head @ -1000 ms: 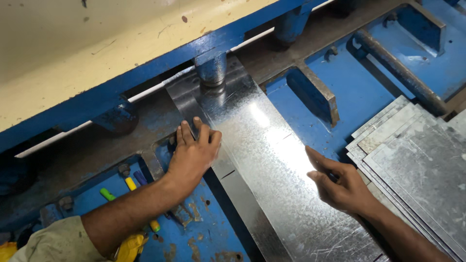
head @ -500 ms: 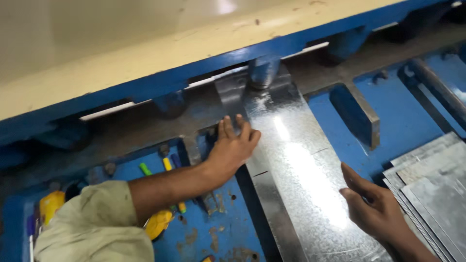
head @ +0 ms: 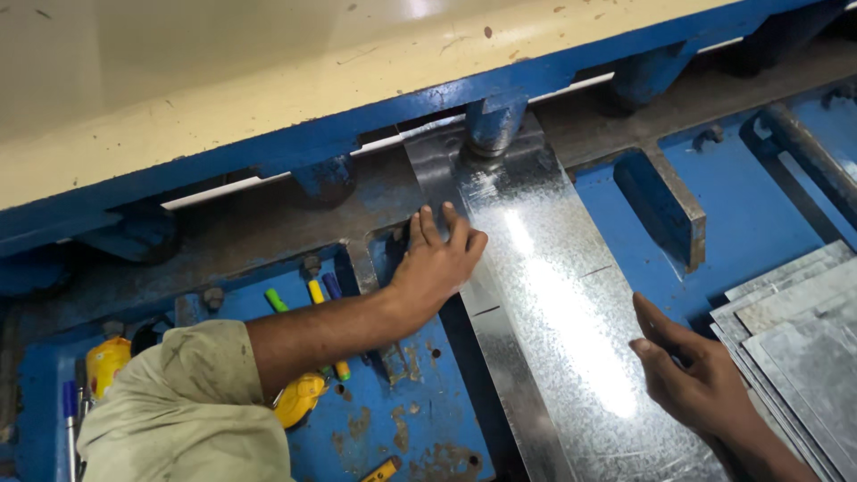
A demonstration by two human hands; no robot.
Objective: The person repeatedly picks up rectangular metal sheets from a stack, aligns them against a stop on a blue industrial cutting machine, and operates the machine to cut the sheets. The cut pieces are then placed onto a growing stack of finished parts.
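Observation:
A long shiny galvanized metal sheet (head: 553, 295) lies on the blue bed of a shearing machine, its far end under a blue hold-down foot (head: 493, 125). My left hand (head: 437, 259) rests flat on the sheet's left edge, fingers spread. Fingers extended, my right hand (head: 692, 375) presses against the sheet's right side nearer to me. Neither hand grips anything.
A stack of cut metal sheets (head: 803, 330) lies at the right. The cream and blue machine beam (head: 268, 134) spans the top. Coloured markers (head: 312, 295) and a yellow tape measure (head: 299, 397) lie in the blue tray at left. A steel guide bar (head: 669, 205) stands right of the sheet.
The view has shifted, so the sheet and hands sit a little differently in frame. Both hands stay on the sheet in the same poses.

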